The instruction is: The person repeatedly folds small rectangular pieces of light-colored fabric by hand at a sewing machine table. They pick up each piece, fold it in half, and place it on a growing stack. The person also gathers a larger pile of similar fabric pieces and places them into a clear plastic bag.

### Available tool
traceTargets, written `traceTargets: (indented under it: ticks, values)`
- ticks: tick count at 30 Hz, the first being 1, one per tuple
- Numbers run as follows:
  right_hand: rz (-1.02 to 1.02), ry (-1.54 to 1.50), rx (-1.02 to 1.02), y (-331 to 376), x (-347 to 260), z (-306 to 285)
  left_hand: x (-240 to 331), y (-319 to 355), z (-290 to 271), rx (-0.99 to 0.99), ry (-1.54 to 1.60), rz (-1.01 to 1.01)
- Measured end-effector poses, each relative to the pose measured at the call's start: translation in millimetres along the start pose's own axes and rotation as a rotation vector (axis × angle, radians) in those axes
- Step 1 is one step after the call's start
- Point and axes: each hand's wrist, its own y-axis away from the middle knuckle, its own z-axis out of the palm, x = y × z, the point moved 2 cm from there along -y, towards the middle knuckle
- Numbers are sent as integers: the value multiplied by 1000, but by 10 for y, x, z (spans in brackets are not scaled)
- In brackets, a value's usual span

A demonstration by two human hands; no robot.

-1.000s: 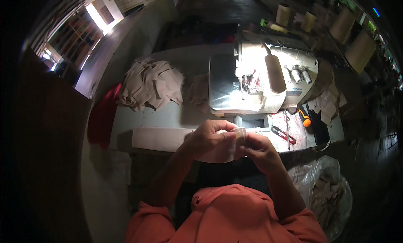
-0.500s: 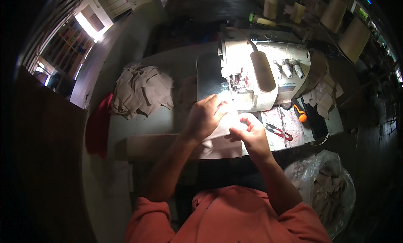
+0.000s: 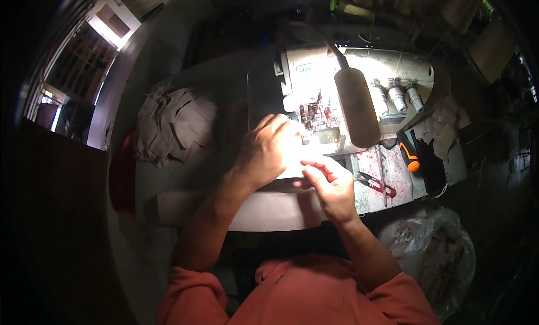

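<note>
Left hand (image 3: 264, 151) and right hand (image 3: 332, 184) have moved forward over the past second, from the near edge of the surface (image 3: 191, 177) to the glare at the front of a sewing machine (image 3: 407, 69), with a pale cloth (image 3: 290, 169) between them. The surface spreads beneath both hands and well out to their left. White and brightly lit, the machine stands just ahead of them and to their right. Nearer the worker, a clear bag (image 3: 432, 249) of scraps sits to the right of the right forearm. Left of the left hand rises a heap (image 3: 175, 126) of pale pieces, with red fabric (image 3: 122, 179) showing beyond it. A long strip (image 3: 275, 213) lies nearer the worker than both hands, passing under the left forearm. Ahead of the right hand, a dark lamp (image 3: 359, 109) hangs over the machine. Palm down, the left hand rests on the cloth with fingers bent; glare washes out the fingertips, and whether they grip cannot be told. The right hand pinches the cloth's near right edge between thumb and forefinger. To its right lie a black case (image 3: 429, 168), red-handled snips (image 3: 379, 184), a thin rod (image 3: 383, 173) and an orange-tipped tool (image 3: 412, 165).
</note>
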Motion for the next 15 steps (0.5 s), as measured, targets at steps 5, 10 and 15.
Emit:
traceTargets:
  ticks: [5, 10, 15]
  values:
    - [-6, 50, -1, -75, 0, 14, 168, 225, 0, 122, -133, 66]
    - [7, -19, 14, -18, 14, -19, -176, 109, -15, -52, -32, -127]
    - [-36, 29, 32, 257, 63, -246, -486, -242, 18, -513, -374, -375]
